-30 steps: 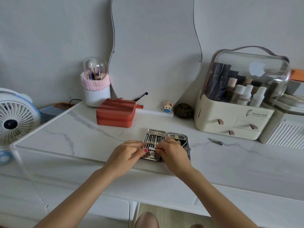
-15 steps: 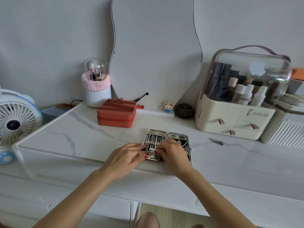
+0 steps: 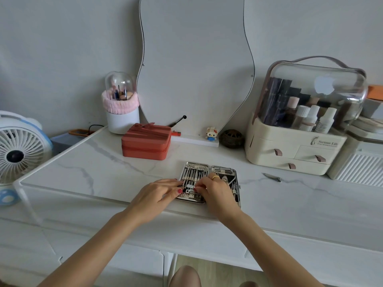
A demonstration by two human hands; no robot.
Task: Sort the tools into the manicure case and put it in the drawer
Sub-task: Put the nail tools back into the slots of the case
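- Two hands work over the open manicure case (image 3: 209, 181), which lies flat on the counter (image 3: 103, 172) near its front edge, both halves facing up.
- The left hand (image 3: 157, 195) rests at the left edge of the case, fingers curled towards a small metal tool (image 3: 190, 186) in the lower part of the left half. Whether it pinches the tool or only steadies it cannot be told.
- The right hand (image 3: 215, 193) lies across the middle of the case, fingertips meeting the same tool from the other side. Its grip is hidden by the fingers as well.
- Step in hand, as judged: seating this tool under its retaining strap in the left half.
- Procedure: hold the case down with one hand; slide the tool lengthwise under the strap, parallel to the tools beside it; press it flat so that nothing stands proud of the row.
- Caution: a tool left crooked is likely to stop the halves from closing.
- One loose nail clipper (image 3: 272, 177) lies on the counter well to the right of the case, in front of the cosmetics organiser (image 3: 290, 150). It remains to be packed before the case is closed and put in the drawer.
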